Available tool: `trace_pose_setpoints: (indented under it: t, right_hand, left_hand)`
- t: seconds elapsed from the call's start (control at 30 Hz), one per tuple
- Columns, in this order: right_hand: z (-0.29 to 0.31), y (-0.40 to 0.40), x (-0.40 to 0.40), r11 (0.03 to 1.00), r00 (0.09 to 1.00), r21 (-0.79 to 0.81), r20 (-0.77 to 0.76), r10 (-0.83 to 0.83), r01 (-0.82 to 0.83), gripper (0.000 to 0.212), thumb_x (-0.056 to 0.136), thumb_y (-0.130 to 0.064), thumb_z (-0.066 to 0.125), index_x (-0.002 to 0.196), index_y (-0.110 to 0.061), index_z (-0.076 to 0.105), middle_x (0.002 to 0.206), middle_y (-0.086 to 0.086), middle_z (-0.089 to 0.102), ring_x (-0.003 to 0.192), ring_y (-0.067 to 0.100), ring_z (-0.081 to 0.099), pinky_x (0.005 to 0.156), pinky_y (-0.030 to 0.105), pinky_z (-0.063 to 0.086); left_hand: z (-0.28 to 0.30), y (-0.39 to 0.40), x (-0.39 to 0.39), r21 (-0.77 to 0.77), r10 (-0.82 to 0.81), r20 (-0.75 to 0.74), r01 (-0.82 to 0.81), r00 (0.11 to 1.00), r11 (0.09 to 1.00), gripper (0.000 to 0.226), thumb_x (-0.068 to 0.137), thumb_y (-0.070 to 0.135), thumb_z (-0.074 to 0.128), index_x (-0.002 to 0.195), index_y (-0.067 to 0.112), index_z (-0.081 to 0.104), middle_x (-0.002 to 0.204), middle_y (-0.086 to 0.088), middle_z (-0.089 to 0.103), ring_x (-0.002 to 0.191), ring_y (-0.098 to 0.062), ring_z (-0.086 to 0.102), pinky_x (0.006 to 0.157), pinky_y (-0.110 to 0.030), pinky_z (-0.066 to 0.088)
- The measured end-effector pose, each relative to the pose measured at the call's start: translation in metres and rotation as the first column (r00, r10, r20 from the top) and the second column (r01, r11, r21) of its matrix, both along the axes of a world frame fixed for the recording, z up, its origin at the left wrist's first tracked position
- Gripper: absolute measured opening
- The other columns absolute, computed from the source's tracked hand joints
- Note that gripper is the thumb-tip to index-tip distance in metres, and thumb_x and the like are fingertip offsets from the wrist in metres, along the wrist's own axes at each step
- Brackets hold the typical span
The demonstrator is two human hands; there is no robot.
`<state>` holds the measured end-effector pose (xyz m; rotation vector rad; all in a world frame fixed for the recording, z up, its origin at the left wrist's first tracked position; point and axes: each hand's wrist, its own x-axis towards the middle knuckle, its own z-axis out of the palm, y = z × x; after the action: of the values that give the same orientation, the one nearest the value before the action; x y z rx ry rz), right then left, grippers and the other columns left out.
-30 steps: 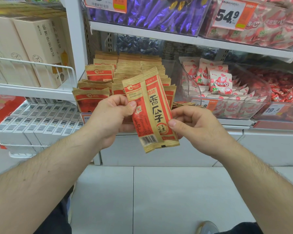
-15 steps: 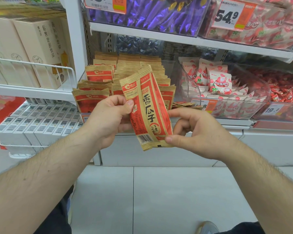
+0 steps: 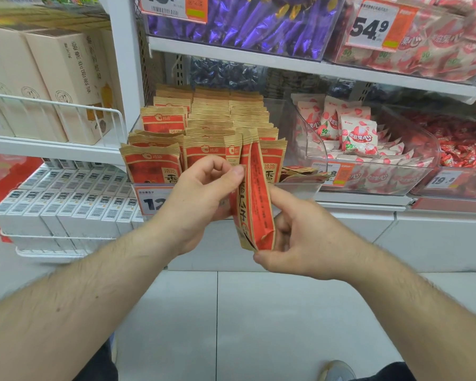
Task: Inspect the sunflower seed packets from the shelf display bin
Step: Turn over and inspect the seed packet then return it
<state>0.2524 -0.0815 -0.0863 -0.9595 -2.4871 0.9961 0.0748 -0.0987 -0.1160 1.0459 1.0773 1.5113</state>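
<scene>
Both hands' (image 3: pixel 201 199) pinch on upright, edge-on seed packet (image 3: pixel 254 199)

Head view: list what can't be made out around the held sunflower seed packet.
- Held sunflower seed packet: turned nearly edge-on, so its front print is mostly unreadable; left hand and right hand cover parts.
- Bin price tag: left hand hides all after "12".
- Top-left price tag: cut by the frame's top edge.
</scene>
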Motion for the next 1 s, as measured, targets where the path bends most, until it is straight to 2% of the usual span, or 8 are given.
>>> trace_pose_setpoints:
  t: [0.17, 0.3, 0.37, 0.5, 0.57, 0.7, 0.87, 1.0]
  right_hand:
    - [-0.003, 0.0, -0.001, 0.998, 0.999, 0.068, 0.038, 0.006, -0.009, 0.094, 0.076, -0.011, 0.077, 0.139, -0.059, 0.025, 0.065, -0.001, 0.068, 0.053, 0.008, 0.063, 0.057, 0.015, 0.051]
    - [-0.005, 0.002, -0.002, 0.991, 0.998, 0.131, 0.062, 0.008, -0.016, 0.092, 0.076, -0.017, 0.078, 0.143, -0.052, 0.026, 0.065, -0.002, 0.068, 0.057, 0.008, 0.064, 0.058, 0.014, 0.05]
    - [-0.006, 0.003, -0.001, 0.993, 1.0, 0.119, 0.029, -0.004, 0.0, 0.08, 0.074, -0.027, 0.078, 0.137, -0.052, 0.035, 0.063, -0.002, 0.069, 0.057, 0.008, 0.065, 0.059, 0.017, 0.05]
    - [-0.009, 0.009, 0.004, 0.994, 0.985, 0.092, -0.169, -0.039, 0.055, 0.032, 0.074, -0.058, 0.063, 0.105, -0.053, 0.06, 0.063, 0.002, 0.066, 0.058, 0.016, 0.062, 0.059, 0.035, 0.054]
    - [-0.01, 0.011, 0.004, 0.998, 0.955, 0.008, -0.293, -0.054, 0.059, 0.017, 0.08, -0.058, 0.054, 0.087, -0.05, 0.067, 0.064, -0.002, 0.066, 0.058, 0.012, 0.062, 0.055, 0.027, 0.05]
    - [-0.013, 0.013, 0.004, 0.991, 0.945, -0.052, -0.298, -0.131, 0.121, 0.037, 0.083, -0.062, 0.042, 0.064, -0.041, 0.066, 0.061, 0.002, 0.067, 0.054, 0.009, 0.059, 0.057, 0.026, 0.049]
    - [-0.016, 0.018, 0.003, 0.977, 0.929, -0.103, -0.305, -0.209, 0.185, 0.041, 0.089, -0.049, 0.045, 0.061, -0.026, 0.066, 0.058, 0.006, 0.067, 0.053, 0.014, 0.058, 0.057, 0.028, 0.049]
    - [-0.013, 0.019, 0.004, 0.965, 0.919, -0.163, -0.309, -0.246, 0.204, 0.047, 0.088, -0.047, 0.045, 0.068, -0.013, 0.071, 0.059, 0.009, 0.067, 0.052, 0.017, 0.058, 0.056, 0.027, 0.048]
  left_hand:
    - [0.003, -0.003, -0.001, 0.04, -0.021, -0.024, 0.022, 0.999, 0.999, 0.036, 0.073, 0.026, 0.082, 0.083, 0.015, 0.049, 0.089, -0.006, 0.057, 0.067, -0.014, 0.065, 0.063, -0.033, 0.057]
    - [0.004, -0.005, -0.001, 0.067, -0.005, -0.04, 0.007, 0.999, 0.998, 0.032, 0.071, 0.022, 0.079, 0.082, 0.014, 0.05, 0.089, -0.005, 0.058, 0.068, -0.013, 0.066, 0.064, -0.032, 0.059]
    - [0.003, -0.006, -0.001, 0.075, -0.015, -0.049, 0.019, 0.999, 0.997, 0.025, 0.07, 0.02, 0.074, 0.082, 0.014, 0.052, 0.089, -0.005, 0.058, 0.069, -0.014, 0.065, 0.063, -0.032, 0.058]
    - [-0.001, -0.008, 0.004, 0.081, -0.069, -0.082, 0.076, 0.994, 0.994, 0.022, 0.066, 0.019, 0.079, 0.076, 0.02, 0.06, 0.086, -0.001, 0.064, 0.073, -0.015, 0.065, 0.069, -0.038, 0.059]
    - [-0.002, -0.008, 0.005, 0.083, -0.079, -0.122, 0.09, 0.989, 0.992, 0.018, 0.068, 0.017, 0.078, 0.077, 0.02, 0.061, 0.083, -0.002, 0.068, 0.077, -0.019, 0.066, 0.075, -0.045, 0.059]
    - [-0.003, -0.008, 0.005, 0.073, -0.109, -0.179, 0.124, 0.978, 0.99, 0.021, 0.065, 0.023, 0.082, 0.077, 0.024, 0.064, 0.083, -0.008, 0.07, 0.079, -0.023, 0.068, 0.081, -0.046, 0.057]
    - [-0.003, -0.009, 0.007, 0.072, -0.126, -0.225, 0.145, 0.966, 0.987, 0.013, 0.072, 0.021, 0.079, 0.073, 0.026, 0.066, 0.097, -0.015, 0.072, 0.086, -0.03, 0.07, 0.084, -0.048, 0.058]
    - [-0.003, -0.008, 0.008, 0.059, -0.132, -0.201, 0.147, 0.971, 0.987, 0.006, 0.078, 0.02, 0.068, 0.075, 0.015, 0.066, 0.098, -0.018, 0.071, 0.088, -0.035, 0.069, 0.087, -0.057, 0.055]
